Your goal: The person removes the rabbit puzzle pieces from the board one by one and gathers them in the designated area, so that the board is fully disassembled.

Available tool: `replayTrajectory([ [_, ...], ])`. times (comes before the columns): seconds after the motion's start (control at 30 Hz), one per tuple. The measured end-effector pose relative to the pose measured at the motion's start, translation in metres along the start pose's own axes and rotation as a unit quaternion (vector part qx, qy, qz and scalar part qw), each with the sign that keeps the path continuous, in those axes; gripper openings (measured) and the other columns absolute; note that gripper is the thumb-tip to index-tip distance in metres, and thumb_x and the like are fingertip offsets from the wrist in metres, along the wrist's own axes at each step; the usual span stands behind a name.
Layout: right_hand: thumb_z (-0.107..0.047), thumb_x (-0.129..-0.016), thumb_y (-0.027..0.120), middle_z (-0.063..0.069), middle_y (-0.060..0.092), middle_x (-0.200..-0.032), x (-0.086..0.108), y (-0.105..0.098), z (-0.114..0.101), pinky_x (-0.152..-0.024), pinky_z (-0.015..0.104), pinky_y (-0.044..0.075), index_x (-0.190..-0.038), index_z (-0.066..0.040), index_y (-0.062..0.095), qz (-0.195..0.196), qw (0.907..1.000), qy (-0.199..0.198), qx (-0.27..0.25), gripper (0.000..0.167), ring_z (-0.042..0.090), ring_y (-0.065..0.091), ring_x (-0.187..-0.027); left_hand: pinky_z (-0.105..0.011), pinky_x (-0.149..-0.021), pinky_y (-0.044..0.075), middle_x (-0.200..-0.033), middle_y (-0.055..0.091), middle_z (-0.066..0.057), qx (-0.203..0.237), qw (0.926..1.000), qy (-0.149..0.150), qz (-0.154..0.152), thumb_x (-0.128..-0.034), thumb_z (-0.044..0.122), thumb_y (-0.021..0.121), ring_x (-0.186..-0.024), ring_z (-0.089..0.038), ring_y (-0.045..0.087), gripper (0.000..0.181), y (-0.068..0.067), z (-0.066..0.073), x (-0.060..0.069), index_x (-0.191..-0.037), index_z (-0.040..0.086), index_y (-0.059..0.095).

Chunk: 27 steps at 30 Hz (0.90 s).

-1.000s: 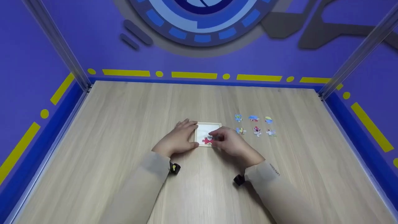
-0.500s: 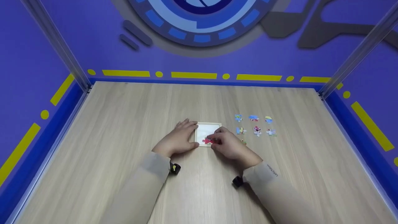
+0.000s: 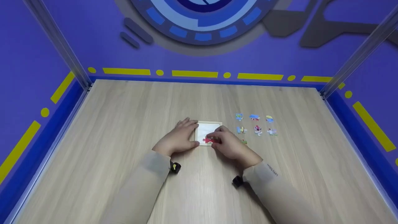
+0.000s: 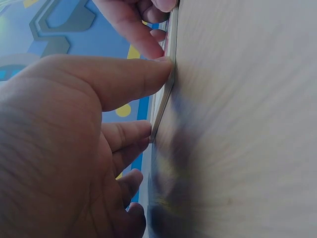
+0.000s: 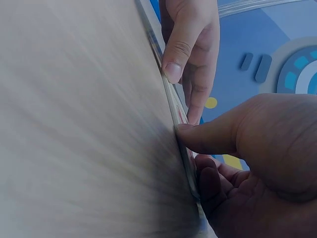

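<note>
A small square wooden puzzle frame (image 3: 209, 122) with a white bottom lies on the table. My left hand (image 3: 178, 138) steadies its left side, thumb at the near corner and index finger at the far one, both fairly straight. Inside the frame, along its near edge, red jigsaw pieces (image 3: 206, 140) show. Curled over the near right part is my right hand (image 3: 231, 143), thumb and fingertips bent around a puzzle piece that they mostly hide. In the right wrist view the right thumb (image 5: 213, 134) touches the frame's near rim (image 5: 173, 106).
Right of the frame several loose jigsaw pieces lie in rows, among them a red-and-white one (image 3: 257, 130) and a blue-and-yellow one (image 3: 269, 118). A greenish piece (image 3: 244, 142) is partly covered by the right hand. Blue walls bound the wooden table (image 3: 130, 112).
My right fingertips have shifted slightly left and down onto the red pieces, and the hand has turned a little, exposing the greenish piece. The left hand stays in place.
</note>
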State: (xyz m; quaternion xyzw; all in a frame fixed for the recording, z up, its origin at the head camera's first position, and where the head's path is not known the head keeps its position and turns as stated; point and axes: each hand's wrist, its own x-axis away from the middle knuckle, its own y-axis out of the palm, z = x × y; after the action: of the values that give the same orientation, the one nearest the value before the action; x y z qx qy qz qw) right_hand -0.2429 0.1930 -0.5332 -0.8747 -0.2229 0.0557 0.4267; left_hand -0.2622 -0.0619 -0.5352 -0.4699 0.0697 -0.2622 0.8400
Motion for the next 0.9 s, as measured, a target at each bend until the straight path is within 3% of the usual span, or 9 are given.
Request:
replayTrajectory([
  [0.53, -0.004, -0.104, 0.078, 0.014, 0.063, -0.140, -0.0011, 0.0008, 0.0022, -0.103, 0.047, 0.059, -0.135, -0.012, 0.079, 0.011, 0.9997, 0.001, -0.024, 0.032, 0.026, 0.065, -0.113, -0.056, -0.149, 0.007, -0.187, 0.033, -0.009, 0.001, 1.0000, 0.002, -0.002, -0.1056, 0.040, 0.076, -0.180, -0.038, 0.013, 0.082, -0.0006, -0.0003, 0.0000, -0.173, 0.006, 0.044],
  [0.9, 0.001, -0.101, 0.078, 0.009, 0.069, -0.128, -0.0016, 0.0025, 0.0021, -0.098, 0.040, 0.056, -0.130, -0.011, 0.076, 0.026, 0.9987, -0.004, -0.044, 0.032, 0.023, 0.065, -0.109, -0.055, -0.149, 0.010, -0.186, 0.036, -0.010, 0.007, 0.9999, 0.008, 0.001, -0.1047, 0.037, 0.077, -0.180, -0.038, 0.015, 0.081, -0.0002, -0.0014, -0.0005, -0.172, 0.004, 0.046],
])
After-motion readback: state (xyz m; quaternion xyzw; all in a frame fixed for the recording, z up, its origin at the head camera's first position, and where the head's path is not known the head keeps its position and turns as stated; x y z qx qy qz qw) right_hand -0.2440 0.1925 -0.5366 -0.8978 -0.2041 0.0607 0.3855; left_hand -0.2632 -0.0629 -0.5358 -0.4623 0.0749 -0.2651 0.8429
